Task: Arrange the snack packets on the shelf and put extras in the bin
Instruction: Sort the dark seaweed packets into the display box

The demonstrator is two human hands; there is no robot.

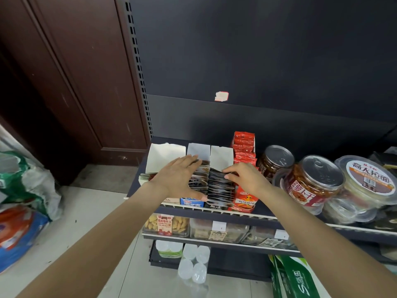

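Note:
On the top shelf stand open display boxes filled with upright snack packets. My left hand lies flat, fingers straight, over the row of brown and white packets in the blue-fronted box. My right hand has its fingers curled onto the tops of the dark grey packets in the neighbouring box, pinching one or two of them. A red box of red packets stands just right of my right hand.
Lidded jars and round tubs crowd the shelf's right side. Lower shelves hold clear boxes of snacks and white bottles. Sacks sit on the floor at left, a green pack at lower right. A dark back panel rises behind.

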